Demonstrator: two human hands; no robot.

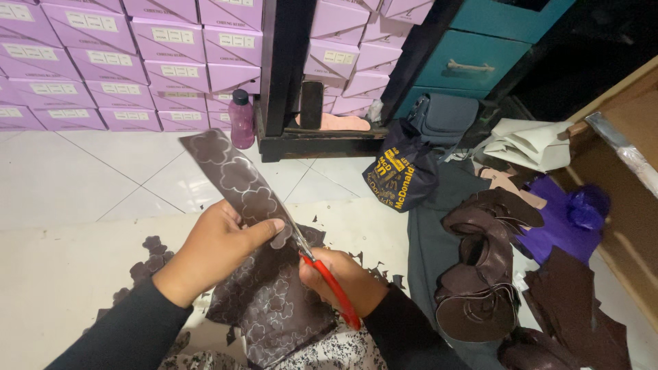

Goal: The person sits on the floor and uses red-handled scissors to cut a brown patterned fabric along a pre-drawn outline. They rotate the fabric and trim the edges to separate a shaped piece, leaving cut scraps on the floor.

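Observation:
My left hand (212, 250) grips a long strip of dark brown leather (233, 175) marked with pale flower outlines, thumb pressed on its face. My right hand (343, 277) holds red-handled scissors (329, 284), blades up against the strip's right edge near my left thumb. The strip rises toward the upper left. Below both hands lies a larger piece of the same flower-marked leather (274, 308), draped over my lap.
Cut flower shapes (154, 250) and small scraps lie on the cream mat (62, 274). A pile of brown leather pieces (483, 274) sits at right, with purple material (562, 219) beyond. A dark bag (401, 175), pink bottle (241, 120), stacked lilac boxes (103, 62) and a black wooden frame (301, 140) stand ahead.

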